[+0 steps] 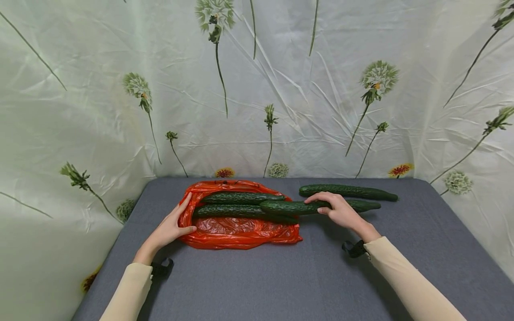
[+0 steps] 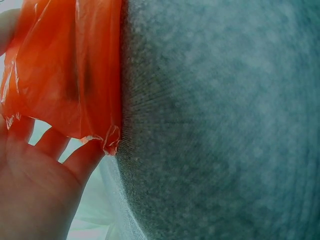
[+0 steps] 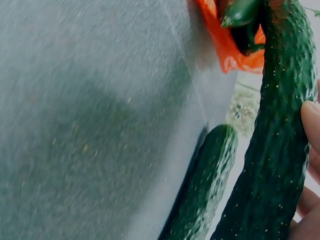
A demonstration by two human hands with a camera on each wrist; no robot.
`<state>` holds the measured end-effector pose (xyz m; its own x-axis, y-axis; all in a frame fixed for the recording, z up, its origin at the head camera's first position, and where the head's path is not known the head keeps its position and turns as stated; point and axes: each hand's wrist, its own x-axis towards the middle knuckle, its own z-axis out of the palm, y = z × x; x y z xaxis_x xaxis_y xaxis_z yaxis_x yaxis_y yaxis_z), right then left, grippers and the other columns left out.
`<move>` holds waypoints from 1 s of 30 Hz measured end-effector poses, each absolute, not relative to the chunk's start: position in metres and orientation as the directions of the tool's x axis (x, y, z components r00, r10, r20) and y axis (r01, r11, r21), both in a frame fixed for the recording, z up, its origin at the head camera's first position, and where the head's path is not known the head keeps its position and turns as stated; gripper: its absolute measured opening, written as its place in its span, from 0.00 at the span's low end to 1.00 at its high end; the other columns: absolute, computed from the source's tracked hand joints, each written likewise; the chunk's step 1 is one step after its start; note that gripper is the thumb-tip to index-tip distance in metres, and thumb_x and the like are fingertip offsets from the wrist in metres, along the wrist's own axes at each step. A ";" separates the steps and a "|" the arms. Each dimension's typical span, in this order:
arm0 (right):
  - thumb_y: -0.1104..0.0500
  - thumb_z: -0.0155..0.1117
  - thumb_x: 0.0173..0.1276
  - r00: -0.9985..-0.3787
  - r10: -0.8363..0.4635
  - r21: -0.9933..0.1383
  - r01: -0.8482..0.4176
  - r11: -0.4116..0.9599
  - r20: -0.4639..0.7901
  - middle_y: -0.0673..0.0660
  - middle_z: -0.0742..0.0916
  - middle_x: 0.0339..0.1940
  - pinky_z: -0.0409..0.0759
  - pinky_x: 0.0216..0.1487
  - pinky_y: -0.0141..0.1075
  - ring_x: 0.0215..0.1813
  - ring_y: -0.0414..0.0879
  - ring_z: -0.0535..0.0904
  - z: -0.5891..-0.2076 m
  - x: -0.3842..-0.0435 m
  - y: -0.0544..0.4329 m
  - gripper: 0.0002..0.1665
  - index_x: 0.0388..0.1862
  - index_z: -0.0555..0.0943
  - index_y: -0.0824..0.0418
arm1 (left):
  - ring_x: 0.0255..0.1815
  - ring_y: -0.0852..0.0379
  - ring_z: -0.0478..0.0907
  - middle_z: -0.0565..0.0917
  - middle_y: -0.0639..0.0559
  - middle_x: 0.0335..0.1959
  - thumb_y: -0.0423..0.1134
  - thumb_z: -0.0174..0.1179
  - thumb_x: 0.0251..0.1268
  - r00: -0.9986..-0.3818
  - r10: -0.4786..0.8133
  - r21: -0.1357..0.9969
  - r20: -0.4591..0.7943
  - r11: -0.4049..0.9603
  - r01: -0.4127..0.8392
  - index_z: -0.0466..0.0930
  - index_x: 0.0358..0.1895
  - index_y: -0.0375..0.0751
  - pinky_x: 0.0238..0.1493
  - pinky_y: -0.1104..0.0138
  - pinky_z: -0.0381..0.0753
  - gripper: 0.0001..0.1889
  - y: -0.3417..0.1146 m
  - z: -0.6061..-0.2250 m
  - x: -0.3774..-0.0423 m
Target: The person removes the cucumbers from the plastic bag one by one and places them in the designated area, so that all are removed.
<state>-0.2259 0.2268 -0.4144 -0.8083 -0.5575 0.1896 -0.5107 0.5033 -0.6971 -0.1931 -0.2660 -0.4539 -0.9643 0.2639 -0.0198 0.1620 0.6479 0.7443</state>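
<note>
An orange-red plastic bag (image 1: 241,240) lies on its side with its mouth spread, and dark green cucumbers (image 1: 229,210) rest lengthwise in it. At the bag's left end my left hand (image 1: 170,228) grips the plastic, thumb at the near side and fingers toward the far side. In the left wrist view, the fingers pass partly behind the bag (image 2: 55,75). My right hand (image 1: 339,211) holds another long, bumpy cucumber (image 1: 289,207) near its middle. Its left end overlaps the bag's contents. The right wrist view shows this cucumber (image 3: 282,125) with the thumb against its side.
One more cucumber (image 1: 349,191) lies on the grey table (image 1: 257,285) at the back right, behind the right hand. A pale curtain (image 1: 257,89) printed with dandelions hangs at the table's back and sides.
</note>
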 end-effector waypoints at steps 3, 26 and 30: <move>0.76 0.59 0.63 -0.809 -0.555 -0.690 -0.515 0.508 0.195 0.56 0.82 0.54 0.68 0.59 0.57 0.62 0.57 0.72 -0.415 -0.226 0.233 0.24 0.54 0.81 0.58 | 0.71 0.24 0.38 0.42 0.26 0.73 0.43 0.67 0.56 -0.964 0.266 0.744 -0.019 0.648 0.165 0.37 0.78 0.54 0.59 0.30 0.48 0.53 -0.266 -0.454 -0.193; 0.77 0.58 0.63 -0.819 -0.520 -0.620 -0.543 0.566 0.243 0.55 0.83 0.51 0.74 0.52 0.54 0.57 0.55 0.76 -0.417 -0.225 0.269 0.23 0.52 0.81 0.58 | 0.71 0.25 0.37 0.42 0.27 0.74 0.44 0.68 0.56 -0.966 0.258 0.742 -0.034 0.653 0.148 0.37 0.78 0.55 0.60 0.30 0.46 0.53 -0.266 -0.455 -0.195; 0.77 0.58 0.63 -0.822 -0.514 -0.608 -0.543 0.579 0.245 0.54 0.83 0.52 0.74 0.51 0.53 0.57 0.54 0.76 -0.417 -0.225 0.278 0.23 0.53 0.81 0.58 | 0.71 0.25 0.37 0.42 0.27 0.74 0.44 0.68 0.56 -0.966 0.258 0.745 -0.033 0.651 0.148 0.36 0.78 0.55 0.60 0.30 0.46 0.54 -0.266 -0.455 -0.195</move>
<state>-0.2252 0.2777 -0.4168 -0.8223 -0.5137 0.2447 -0.5429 0.5794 -0.6079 -0.1948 -0.2664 -0.4550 -0.9656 0.2581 -0.0331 0.1483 0.6506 0.7448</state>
